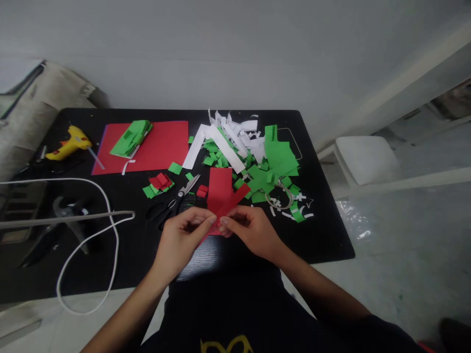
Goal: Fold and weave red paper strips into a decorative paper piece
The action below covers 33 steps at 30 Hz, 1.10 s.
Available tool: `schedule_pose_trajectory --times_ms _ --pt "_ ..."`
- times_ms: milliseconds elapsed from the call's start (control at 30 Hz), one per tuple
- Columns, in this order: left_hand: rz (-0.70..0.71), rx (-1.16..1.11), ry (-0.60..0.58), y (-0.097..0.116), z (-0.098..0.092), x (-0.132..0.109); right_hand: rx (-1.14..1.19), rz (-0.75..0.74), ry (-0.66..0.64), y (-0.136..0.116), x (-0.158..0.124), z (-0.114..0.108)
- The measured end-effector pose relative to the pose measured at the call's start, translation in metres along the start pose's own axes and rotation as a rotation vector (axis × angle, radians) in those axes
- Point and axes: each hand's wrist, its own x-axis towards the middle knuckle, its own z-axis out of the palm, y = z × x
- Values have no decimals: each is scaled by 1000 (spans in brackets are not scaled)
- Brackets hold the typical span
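Narrow red paper strip (239, 196) pinched by left hand (183, 233) and right hand (253, 228), thumbs against fingers, grips close together. Strip slants, far end beyond right fingertips, over broader red paper rectangle (220, 182). Black tabletop (327, 240) bears black-handled scissors (181, 194) (blades pointing away), white paper strips (225, 148), green paper pieces (280, 159).

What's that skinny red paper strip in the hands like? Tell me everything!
The skinny red paper strip looks flat, plain and straight-edged. It slants from lower left to upper right, crossing in front of a wider red paper rectangle; whether they touch, I can't tell. The left hand and right hand pinch it, hiding its middle. Its upper end pokes out beyond the right hand.
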Motion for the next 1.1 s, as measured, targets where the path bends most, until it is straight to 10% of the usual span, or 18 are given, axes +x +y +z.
schedule_pose_trajectory --times_ms 1100 --pt "-9 19 -26 4 1 -4 15 -59 115 -10 2 1"
